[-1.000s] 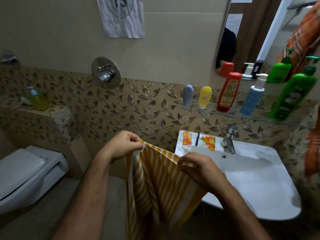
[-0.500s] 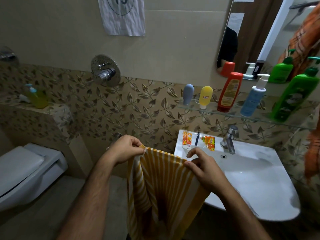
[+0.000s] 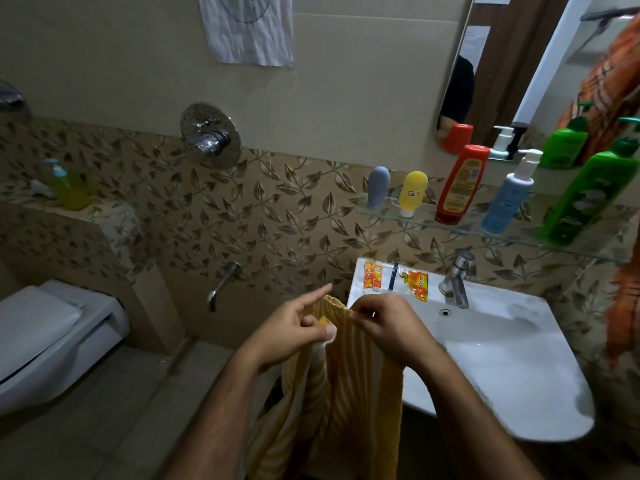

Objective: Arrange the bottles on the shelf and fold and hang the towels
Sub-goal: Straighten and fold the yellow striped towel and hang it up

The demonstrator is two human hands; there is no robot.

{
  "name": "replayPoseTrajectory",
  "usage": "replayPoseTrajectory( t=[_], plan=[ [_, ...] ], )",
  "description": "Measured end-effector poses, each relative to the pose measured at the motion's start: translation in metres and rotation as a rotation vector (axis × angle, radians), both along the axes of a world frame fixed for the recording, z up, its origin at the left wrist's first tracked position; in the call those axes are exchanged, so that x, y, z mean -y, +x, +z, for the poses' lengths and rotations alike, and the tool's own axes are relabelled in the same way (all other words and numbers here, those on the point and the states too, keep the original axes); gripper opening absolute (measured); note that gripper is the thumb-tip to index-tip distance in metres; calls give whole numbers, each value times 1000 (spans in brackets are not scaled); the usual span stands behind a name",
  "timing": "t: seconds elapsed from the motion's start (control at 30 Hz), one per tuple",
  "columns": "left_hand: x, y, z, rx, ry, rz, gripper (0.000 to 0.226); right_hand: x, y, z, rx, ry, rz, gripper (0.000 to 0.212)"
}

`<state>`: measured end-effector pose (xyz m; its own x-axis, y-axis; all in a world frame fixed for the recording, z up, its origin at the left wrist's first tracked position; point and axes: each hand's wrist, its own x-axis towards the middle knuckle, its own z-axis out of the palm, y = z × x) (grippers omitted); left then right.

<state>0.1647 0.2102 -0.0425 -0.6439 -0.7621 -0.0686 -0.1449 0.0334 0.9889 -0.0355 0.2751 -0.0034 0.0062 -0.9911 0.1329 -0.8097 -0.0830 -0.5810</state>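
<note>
A yellow and white striped towel point(image 3: 341, 393) hangs folded lengthwise in front of me, left of the sink. My left hand point(image 3: 294, 329) pinches its top edge with thumb and curled fingers, the index finger pointing out. My right hand point(image 3: 382, 327) grips the top edge beside it, almost touching the left. On the glass shelf point(image 3: 429, 221) stand a grey tube point(image 3: 377, 187), a yellow tube point(image 3: 412, 192), a red bottle point(image 3: 462, 183), a blue pump bottle point(image 3: 507, 199) and a green bottle point(image 3: 588, 195). An orange checked towel point(image 3: 623, 299) hangs at the right edge.
The white sink point(image 3: 519, 368) with a chrome tap point(image 3: 457, 278) is at right; small sachets point(image 3: 394, 278) lie on its back rim. A toilet point(image 3: 45, 337) stands at left, a wall spout point(image 3: 221, 284) and shower valve point(image 3: 209, 135) between. A soap bottle point(image 3: 69, 185) sits on the ledge.
My two hands have come together, bringing the towel's top corners side by side, so the towel now hangs narrower. The view has tilted slightly downward.
</note>
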Motion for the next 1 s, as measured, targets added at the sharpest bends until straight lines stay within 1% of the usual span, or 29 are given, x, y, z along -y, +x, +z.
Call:
replayPoseTrajectory(
  t=[0.07, 0.13, 0.2, 0.23, 0.3, 0.33, 0.4, 0.47, 0.53, 0.6, 0.7, 0.73, 0.8, 0.83, 0.93, 1.0],
  plan=[
    [-3, -6, 6, 10, 15, -102, 72, 0, 2, 6, -50, 20, 109, 12],
    [-3, -9, 14, 30, 10, -139, 54, -1, 3, 10, -61, 8, 146, 11],
    [-2, -11, 18, 94, -45, -80, 26, -3, 1, 13, -64, -5, 145, 10],
    [-2, -12, 19, 127, -76, -37, 16, -4, -1, 13, -69, -9, 137, 9],
    [-3, -14, 19, 177, -134, 53, 8, -6, -5, 13, -67, 9, 88, 8],
    [-4, -16, 19, 199, -166, 103, 6, -7, -9, 12, -53, 36, 51, 9],
    [-4, -17, 18, 212, -205, 188, 4, -11, -19, 11, 8, 119, -29, 20],
    [-3, -16, 18, 195, -193, 222, 3, -17, -30, 10, 157, 185, -94, 22],
    [-2, -14, 17, 186, -168, 228, 3, -25, -39, 11, 365, 215, -125, 20],
    [-3, -14, 15, 184, -149, 221, 3, -33, -44, 11, 478, 228, -117, 19],
    [-4, -13, 11, 159, -126, 215, 6, -39, -41, 10, 517, 211, -65, 10],
    [-4, -13, 11, 137, -119, 215, 8, -41, -38, 8, 568, 193, -47, 7],
    [-5, -11, 8, 54, -84, 225, 15, -43, -31, 5, 722, 147, -10, 25],
    [-6, -10, 6, 6, -60, 242, 20, -44, -26, 5, 797, 119, 5, 25],
    [-5, -5, -2, -84, 3, 370, 36, -41, -14, 3, 949, 53, -38, 14],
    [-2, 3, -8, -92, 64, 468, 37, -40, -10, 3, 1008, 50, -99, 12]
  ],
)
